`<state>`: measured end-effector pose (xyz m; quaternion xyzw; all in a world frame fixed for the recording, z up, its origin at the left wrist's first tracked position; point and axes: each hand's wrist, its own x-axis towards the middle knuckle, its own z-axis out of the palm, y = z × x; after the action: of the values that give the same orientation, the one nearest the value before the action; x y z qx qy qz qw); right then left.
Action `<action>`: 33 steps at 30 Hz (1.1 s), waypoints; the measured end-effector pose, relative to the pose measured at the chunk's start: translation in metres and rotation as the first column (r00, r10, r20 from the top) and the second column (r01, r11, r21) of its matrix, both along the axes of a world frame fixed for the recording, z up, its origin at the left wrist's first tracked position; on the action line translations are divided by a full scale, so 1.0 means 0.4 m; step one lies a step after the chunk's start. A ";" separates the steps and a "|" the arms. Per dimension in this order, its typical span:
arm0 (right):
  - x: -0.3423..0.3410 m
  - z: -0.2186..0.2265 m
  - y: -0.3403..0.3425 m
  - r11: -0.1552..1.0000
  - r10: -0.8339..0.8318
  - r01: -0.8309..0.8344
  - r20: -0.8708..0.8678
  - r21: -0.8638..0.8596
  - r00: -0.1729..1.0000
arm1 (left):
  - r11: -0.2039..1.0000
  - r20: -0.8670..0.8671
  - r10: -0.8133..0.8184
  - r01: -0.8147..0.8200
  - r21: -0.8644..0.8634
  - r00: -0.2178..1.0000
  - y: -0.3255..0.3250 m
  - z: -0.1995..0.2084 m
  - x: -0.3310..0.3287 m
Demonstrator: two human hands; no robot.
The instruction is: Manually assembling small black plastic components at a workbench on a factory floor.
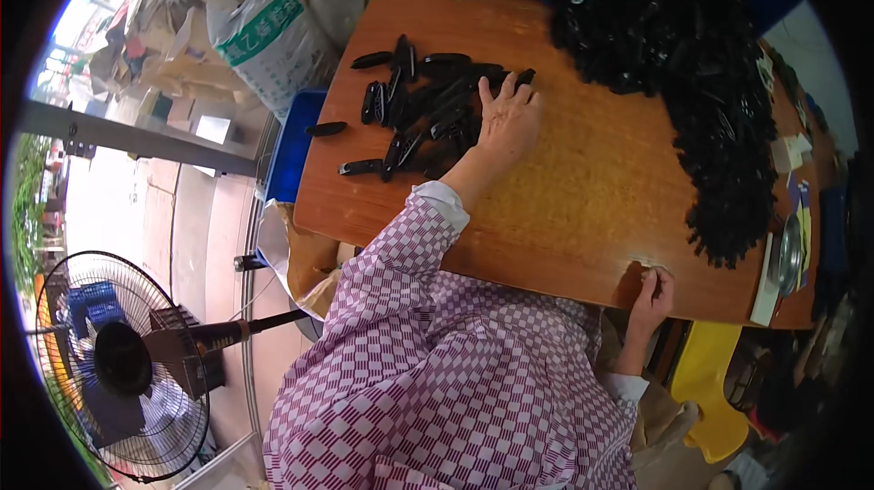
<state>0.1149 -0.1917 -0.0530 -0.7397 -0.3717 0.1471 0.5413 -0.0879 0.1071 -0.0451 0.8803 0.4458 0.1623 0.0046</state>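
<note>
Black elongated plastic pieces (pixel 437 107), some with a clip-like slot, lie in a loose group on the left part of the wooden table (pixel 583 189). My left hand (pixel 510 121) reaches over the right side of this group, fingers spread, the fingertips at a few pieces. No piece is lifted clear of the table. At the table's near edge, my right hand (pixel 654 297) is low, its fingers curled inward. Whether anything is inside those curled fingers is hidden. A much larger heap of shiny black pieces (pixel 655 35) spreads along the far right of the table.
A blue crate (pixel 293 148) and a white sack with a green band (pixel 269 39) stand beyond the left edge. At lower left is a black fan (pixel 123 358). A yellow stool (pixel 706 381) is at lower right, and a round metal dish (pixel 790 253) sits on the table's right end.
</note>
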 end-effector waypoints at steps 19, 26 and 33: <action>0.033 -0.016 -0.003 0.984 -0.013 0.072 0.339 -0.165 0.941 | 0.965 0.009 -0.195 0.190 0.182 0.981 0.027 0.022 -0.508; 0.025 -0.010 0.006 0.989 -0.011 0.058 0.326 -0.133 0.945 | 0.952 -0.038 0.144 -0.128 0.277 0.989 0.072 0.043 -0.631; 0.012 0.006 0.003 0.990 -0.019 0.070 0.374 -0.124 0.927 | 0.984 0.082 -0.043 0.028 0.177 0.996 0.169 0.064 -0.217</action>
<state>0.1198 -0.1904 -0.0506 -0.7974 -0.4396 0.0169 0.4131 -0.1749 0.1747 -0.0197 0.8773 0.4135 0.2382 -0.0511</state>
